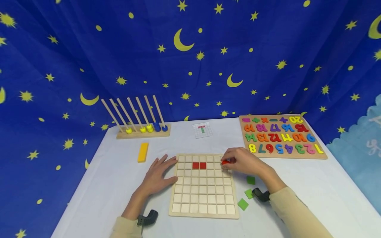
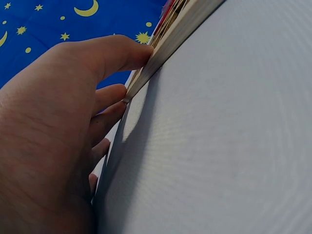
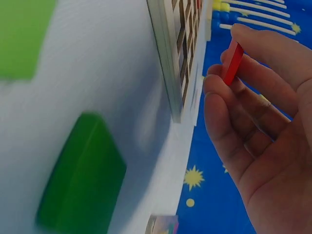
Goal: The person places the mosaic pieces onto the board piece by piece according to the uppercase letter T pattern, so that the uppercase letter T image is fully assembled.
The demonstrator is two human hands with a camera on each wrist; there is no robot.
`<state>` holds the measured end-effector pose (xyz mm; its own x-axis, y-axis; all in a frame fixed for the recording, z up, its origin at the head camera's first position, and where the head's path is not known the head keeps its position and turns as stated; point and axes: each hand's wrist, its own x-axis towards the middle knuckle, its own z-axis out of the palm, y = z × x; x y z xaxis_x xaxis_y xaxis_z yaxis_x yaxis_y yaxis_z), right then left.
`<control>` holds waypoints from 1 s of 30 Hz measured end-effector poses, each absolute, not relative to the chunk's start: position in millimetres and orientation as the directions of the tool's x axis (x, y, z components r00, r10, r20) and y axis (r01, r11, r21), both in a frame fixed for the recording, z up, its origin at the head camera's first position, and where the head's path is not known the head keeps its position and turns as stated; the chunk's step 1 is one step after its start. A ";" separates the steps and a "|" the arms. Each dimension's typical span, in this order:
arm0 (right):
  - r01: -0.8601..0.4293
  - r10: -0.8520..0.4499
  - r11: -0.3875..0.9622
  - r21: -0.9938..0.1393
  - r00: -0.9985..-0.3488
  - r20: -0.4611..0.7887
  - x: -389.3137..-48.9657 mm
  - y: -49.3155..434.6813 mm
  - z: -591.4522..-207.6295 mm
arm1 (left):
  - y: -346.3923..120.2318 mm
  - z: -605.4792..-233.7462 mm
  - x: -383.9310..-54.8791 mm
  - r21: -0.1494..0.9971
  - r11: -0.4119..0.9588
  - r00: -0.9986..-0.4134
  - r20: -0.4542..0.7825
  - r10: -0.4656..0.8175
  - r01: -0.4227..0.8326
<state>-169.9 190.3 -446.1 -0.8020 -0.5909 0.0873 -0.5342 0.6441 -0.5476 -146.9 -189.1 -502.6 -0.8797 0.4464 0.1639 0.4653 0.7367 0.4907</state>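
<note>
A wooden grid board [image 1: 203, 189] with square cells lies on the table. Two red tiles [image 1: 199, 165] sit side by side in its second row. My left hand [image 1: 155, 175] rests at the board's left edge, fingers spread, thumb and fingertips against the rim in the left wrist view. Over the upper right corner of the board, my right hand [image 1: 242, 160] pinches a red square tile [image 3: 233, 63] between thumb and fingers. The right wrist view shows this tile tilted, held above the board's surface. Beside the board's right edge lie green tiles [image 1: 242, 204], three of them loose on the cloth.
A small card [image 1: 207, 133] with a red-and-green T pattern lies behind the board. At the back left stands a peg abacus [image 1: 143, 134] with yellow and blue beads, a yellow block [image 1: 143, 152] before it. A number puzzle board [image 1: 297, 154] lies at the back right.
</note>
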 end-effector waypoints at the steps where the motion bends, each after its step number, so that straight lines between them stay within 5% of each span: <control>1: -0.535 -0.593 0.643 -0.548 -0.801 0.086 -171.1 188.0 -446.4 | -189.3 -502.9 -147.2 0.489 0.738 -0.880 0.163 0.447 0.465; 30: -0.533 -0.603 0.667 -0.520 -0.796 0.042 -181.4 146.4 -452.0 | -192.1 -507.5 -146.5 0.475 0.743 -0.878 0.176 0.444 0.471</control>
